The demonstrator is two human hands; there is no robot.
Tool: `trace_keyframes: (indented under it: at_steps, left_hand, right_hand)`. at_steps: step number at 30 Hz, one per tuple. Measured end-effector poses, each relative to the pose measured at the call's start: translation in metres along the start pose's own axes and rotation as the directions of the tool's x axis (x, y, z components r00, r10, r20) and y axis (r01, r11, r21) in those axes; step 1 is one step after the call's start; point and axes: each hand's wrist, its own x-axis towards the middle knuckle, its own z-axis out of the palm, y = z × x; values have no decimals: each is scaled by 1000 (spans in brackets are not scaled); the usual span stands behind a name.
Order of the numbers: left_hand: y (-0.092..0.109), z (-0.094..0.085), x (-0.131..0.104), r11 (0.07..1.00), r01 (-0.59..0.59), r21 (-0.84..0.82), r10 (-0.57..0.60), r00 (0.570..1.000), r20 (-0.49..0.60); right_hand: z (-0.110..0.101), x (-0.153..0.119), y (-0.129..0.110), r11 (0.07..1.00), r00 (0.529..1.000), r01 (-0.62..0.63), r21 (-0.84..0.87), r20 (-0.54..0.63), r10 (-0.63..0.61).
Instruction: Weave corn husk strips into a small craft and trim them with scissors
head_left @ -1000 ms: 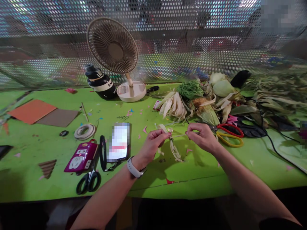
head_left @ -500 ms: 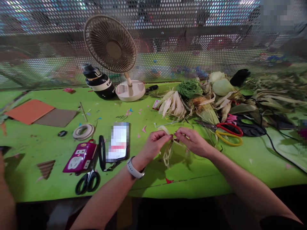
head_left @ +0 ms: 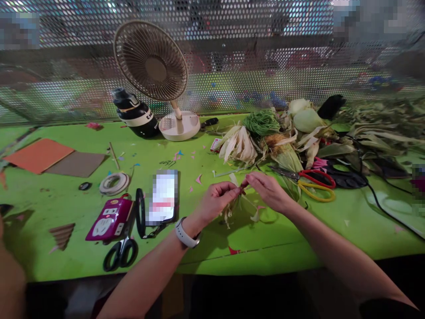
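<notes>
My left hand [head_left: 219,198] pinches a small bundle of pale corn husk strips [head_left: 228,212] between thumb and fingers, a little above the green table. The fingertips of my right hand [head_left: 267,191] close on the same bundle at its top, where a small reddish-brown piece shows. Loose ends hang below both hands, one curling to the right. Exactly how the strips cross is hidden by the fingers. To the right of my right hand lie scissors with red and yellow handles [head_left: 317,186]. Behind my hands rests a fan-shaped bunch of dried husks [head_left: 237,146].
A fan [head_left: 179,126] and a dark bottle [head_left: 139,117] stand at the back by a perforated metal screen. Left are a phone [head_left: 162,197], a tape roll [head_left: 114,183], a purple case [head_left: 109,217] and black scissors [head_left: 121,252]. Green string [head_left: 262,123] and husks [head_left: 381,128] lie back right.
My right hand has shifted slightly left and up over the bundle, its fingers now bent across the top. The hanging husk ends have swung, one now to the right.
</notes>
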Motion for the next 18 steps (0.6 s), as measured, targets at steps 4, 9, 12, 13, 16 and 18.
trace_keyframes:
  at_steps: [4, 9, 12, 13, 16, 18]
  left_hand:
    - [-11, 3, -1, 993, -38, 109, 32, 998, 50]
    - [-19, 4, 1, 993, -67, 98, 62, 997, 46]
    - [-15, 6, 1, 997, -13, 74, 12, 1000, 25]
    - [-13, 7, 0, 998, 0, 66, -2, 1000, 30]
    - [-10, 10, -1, 1000, 13, 22, -14, 999, 38]
    - [-10, 10, -1, 1000, 15, -8, -15, 1000, -5]
  right_hand:
    - [7, 1, -3, 975, 990, -117, 187, 102, 99]
    - [18, 1, -8, 970, 996, -63, 235, -40, 75]
    - [19, -1, -11, 971, 990, -70, 230, -107, 97]
    - [19, -2, -12, 972, 988, -79, 222, -113, 106]
    - [16, -2, -13, 983, 991, -76, 165, -100, 93]
    - [12, -1, -12, 998, 988, 5, 58, -151, 4]
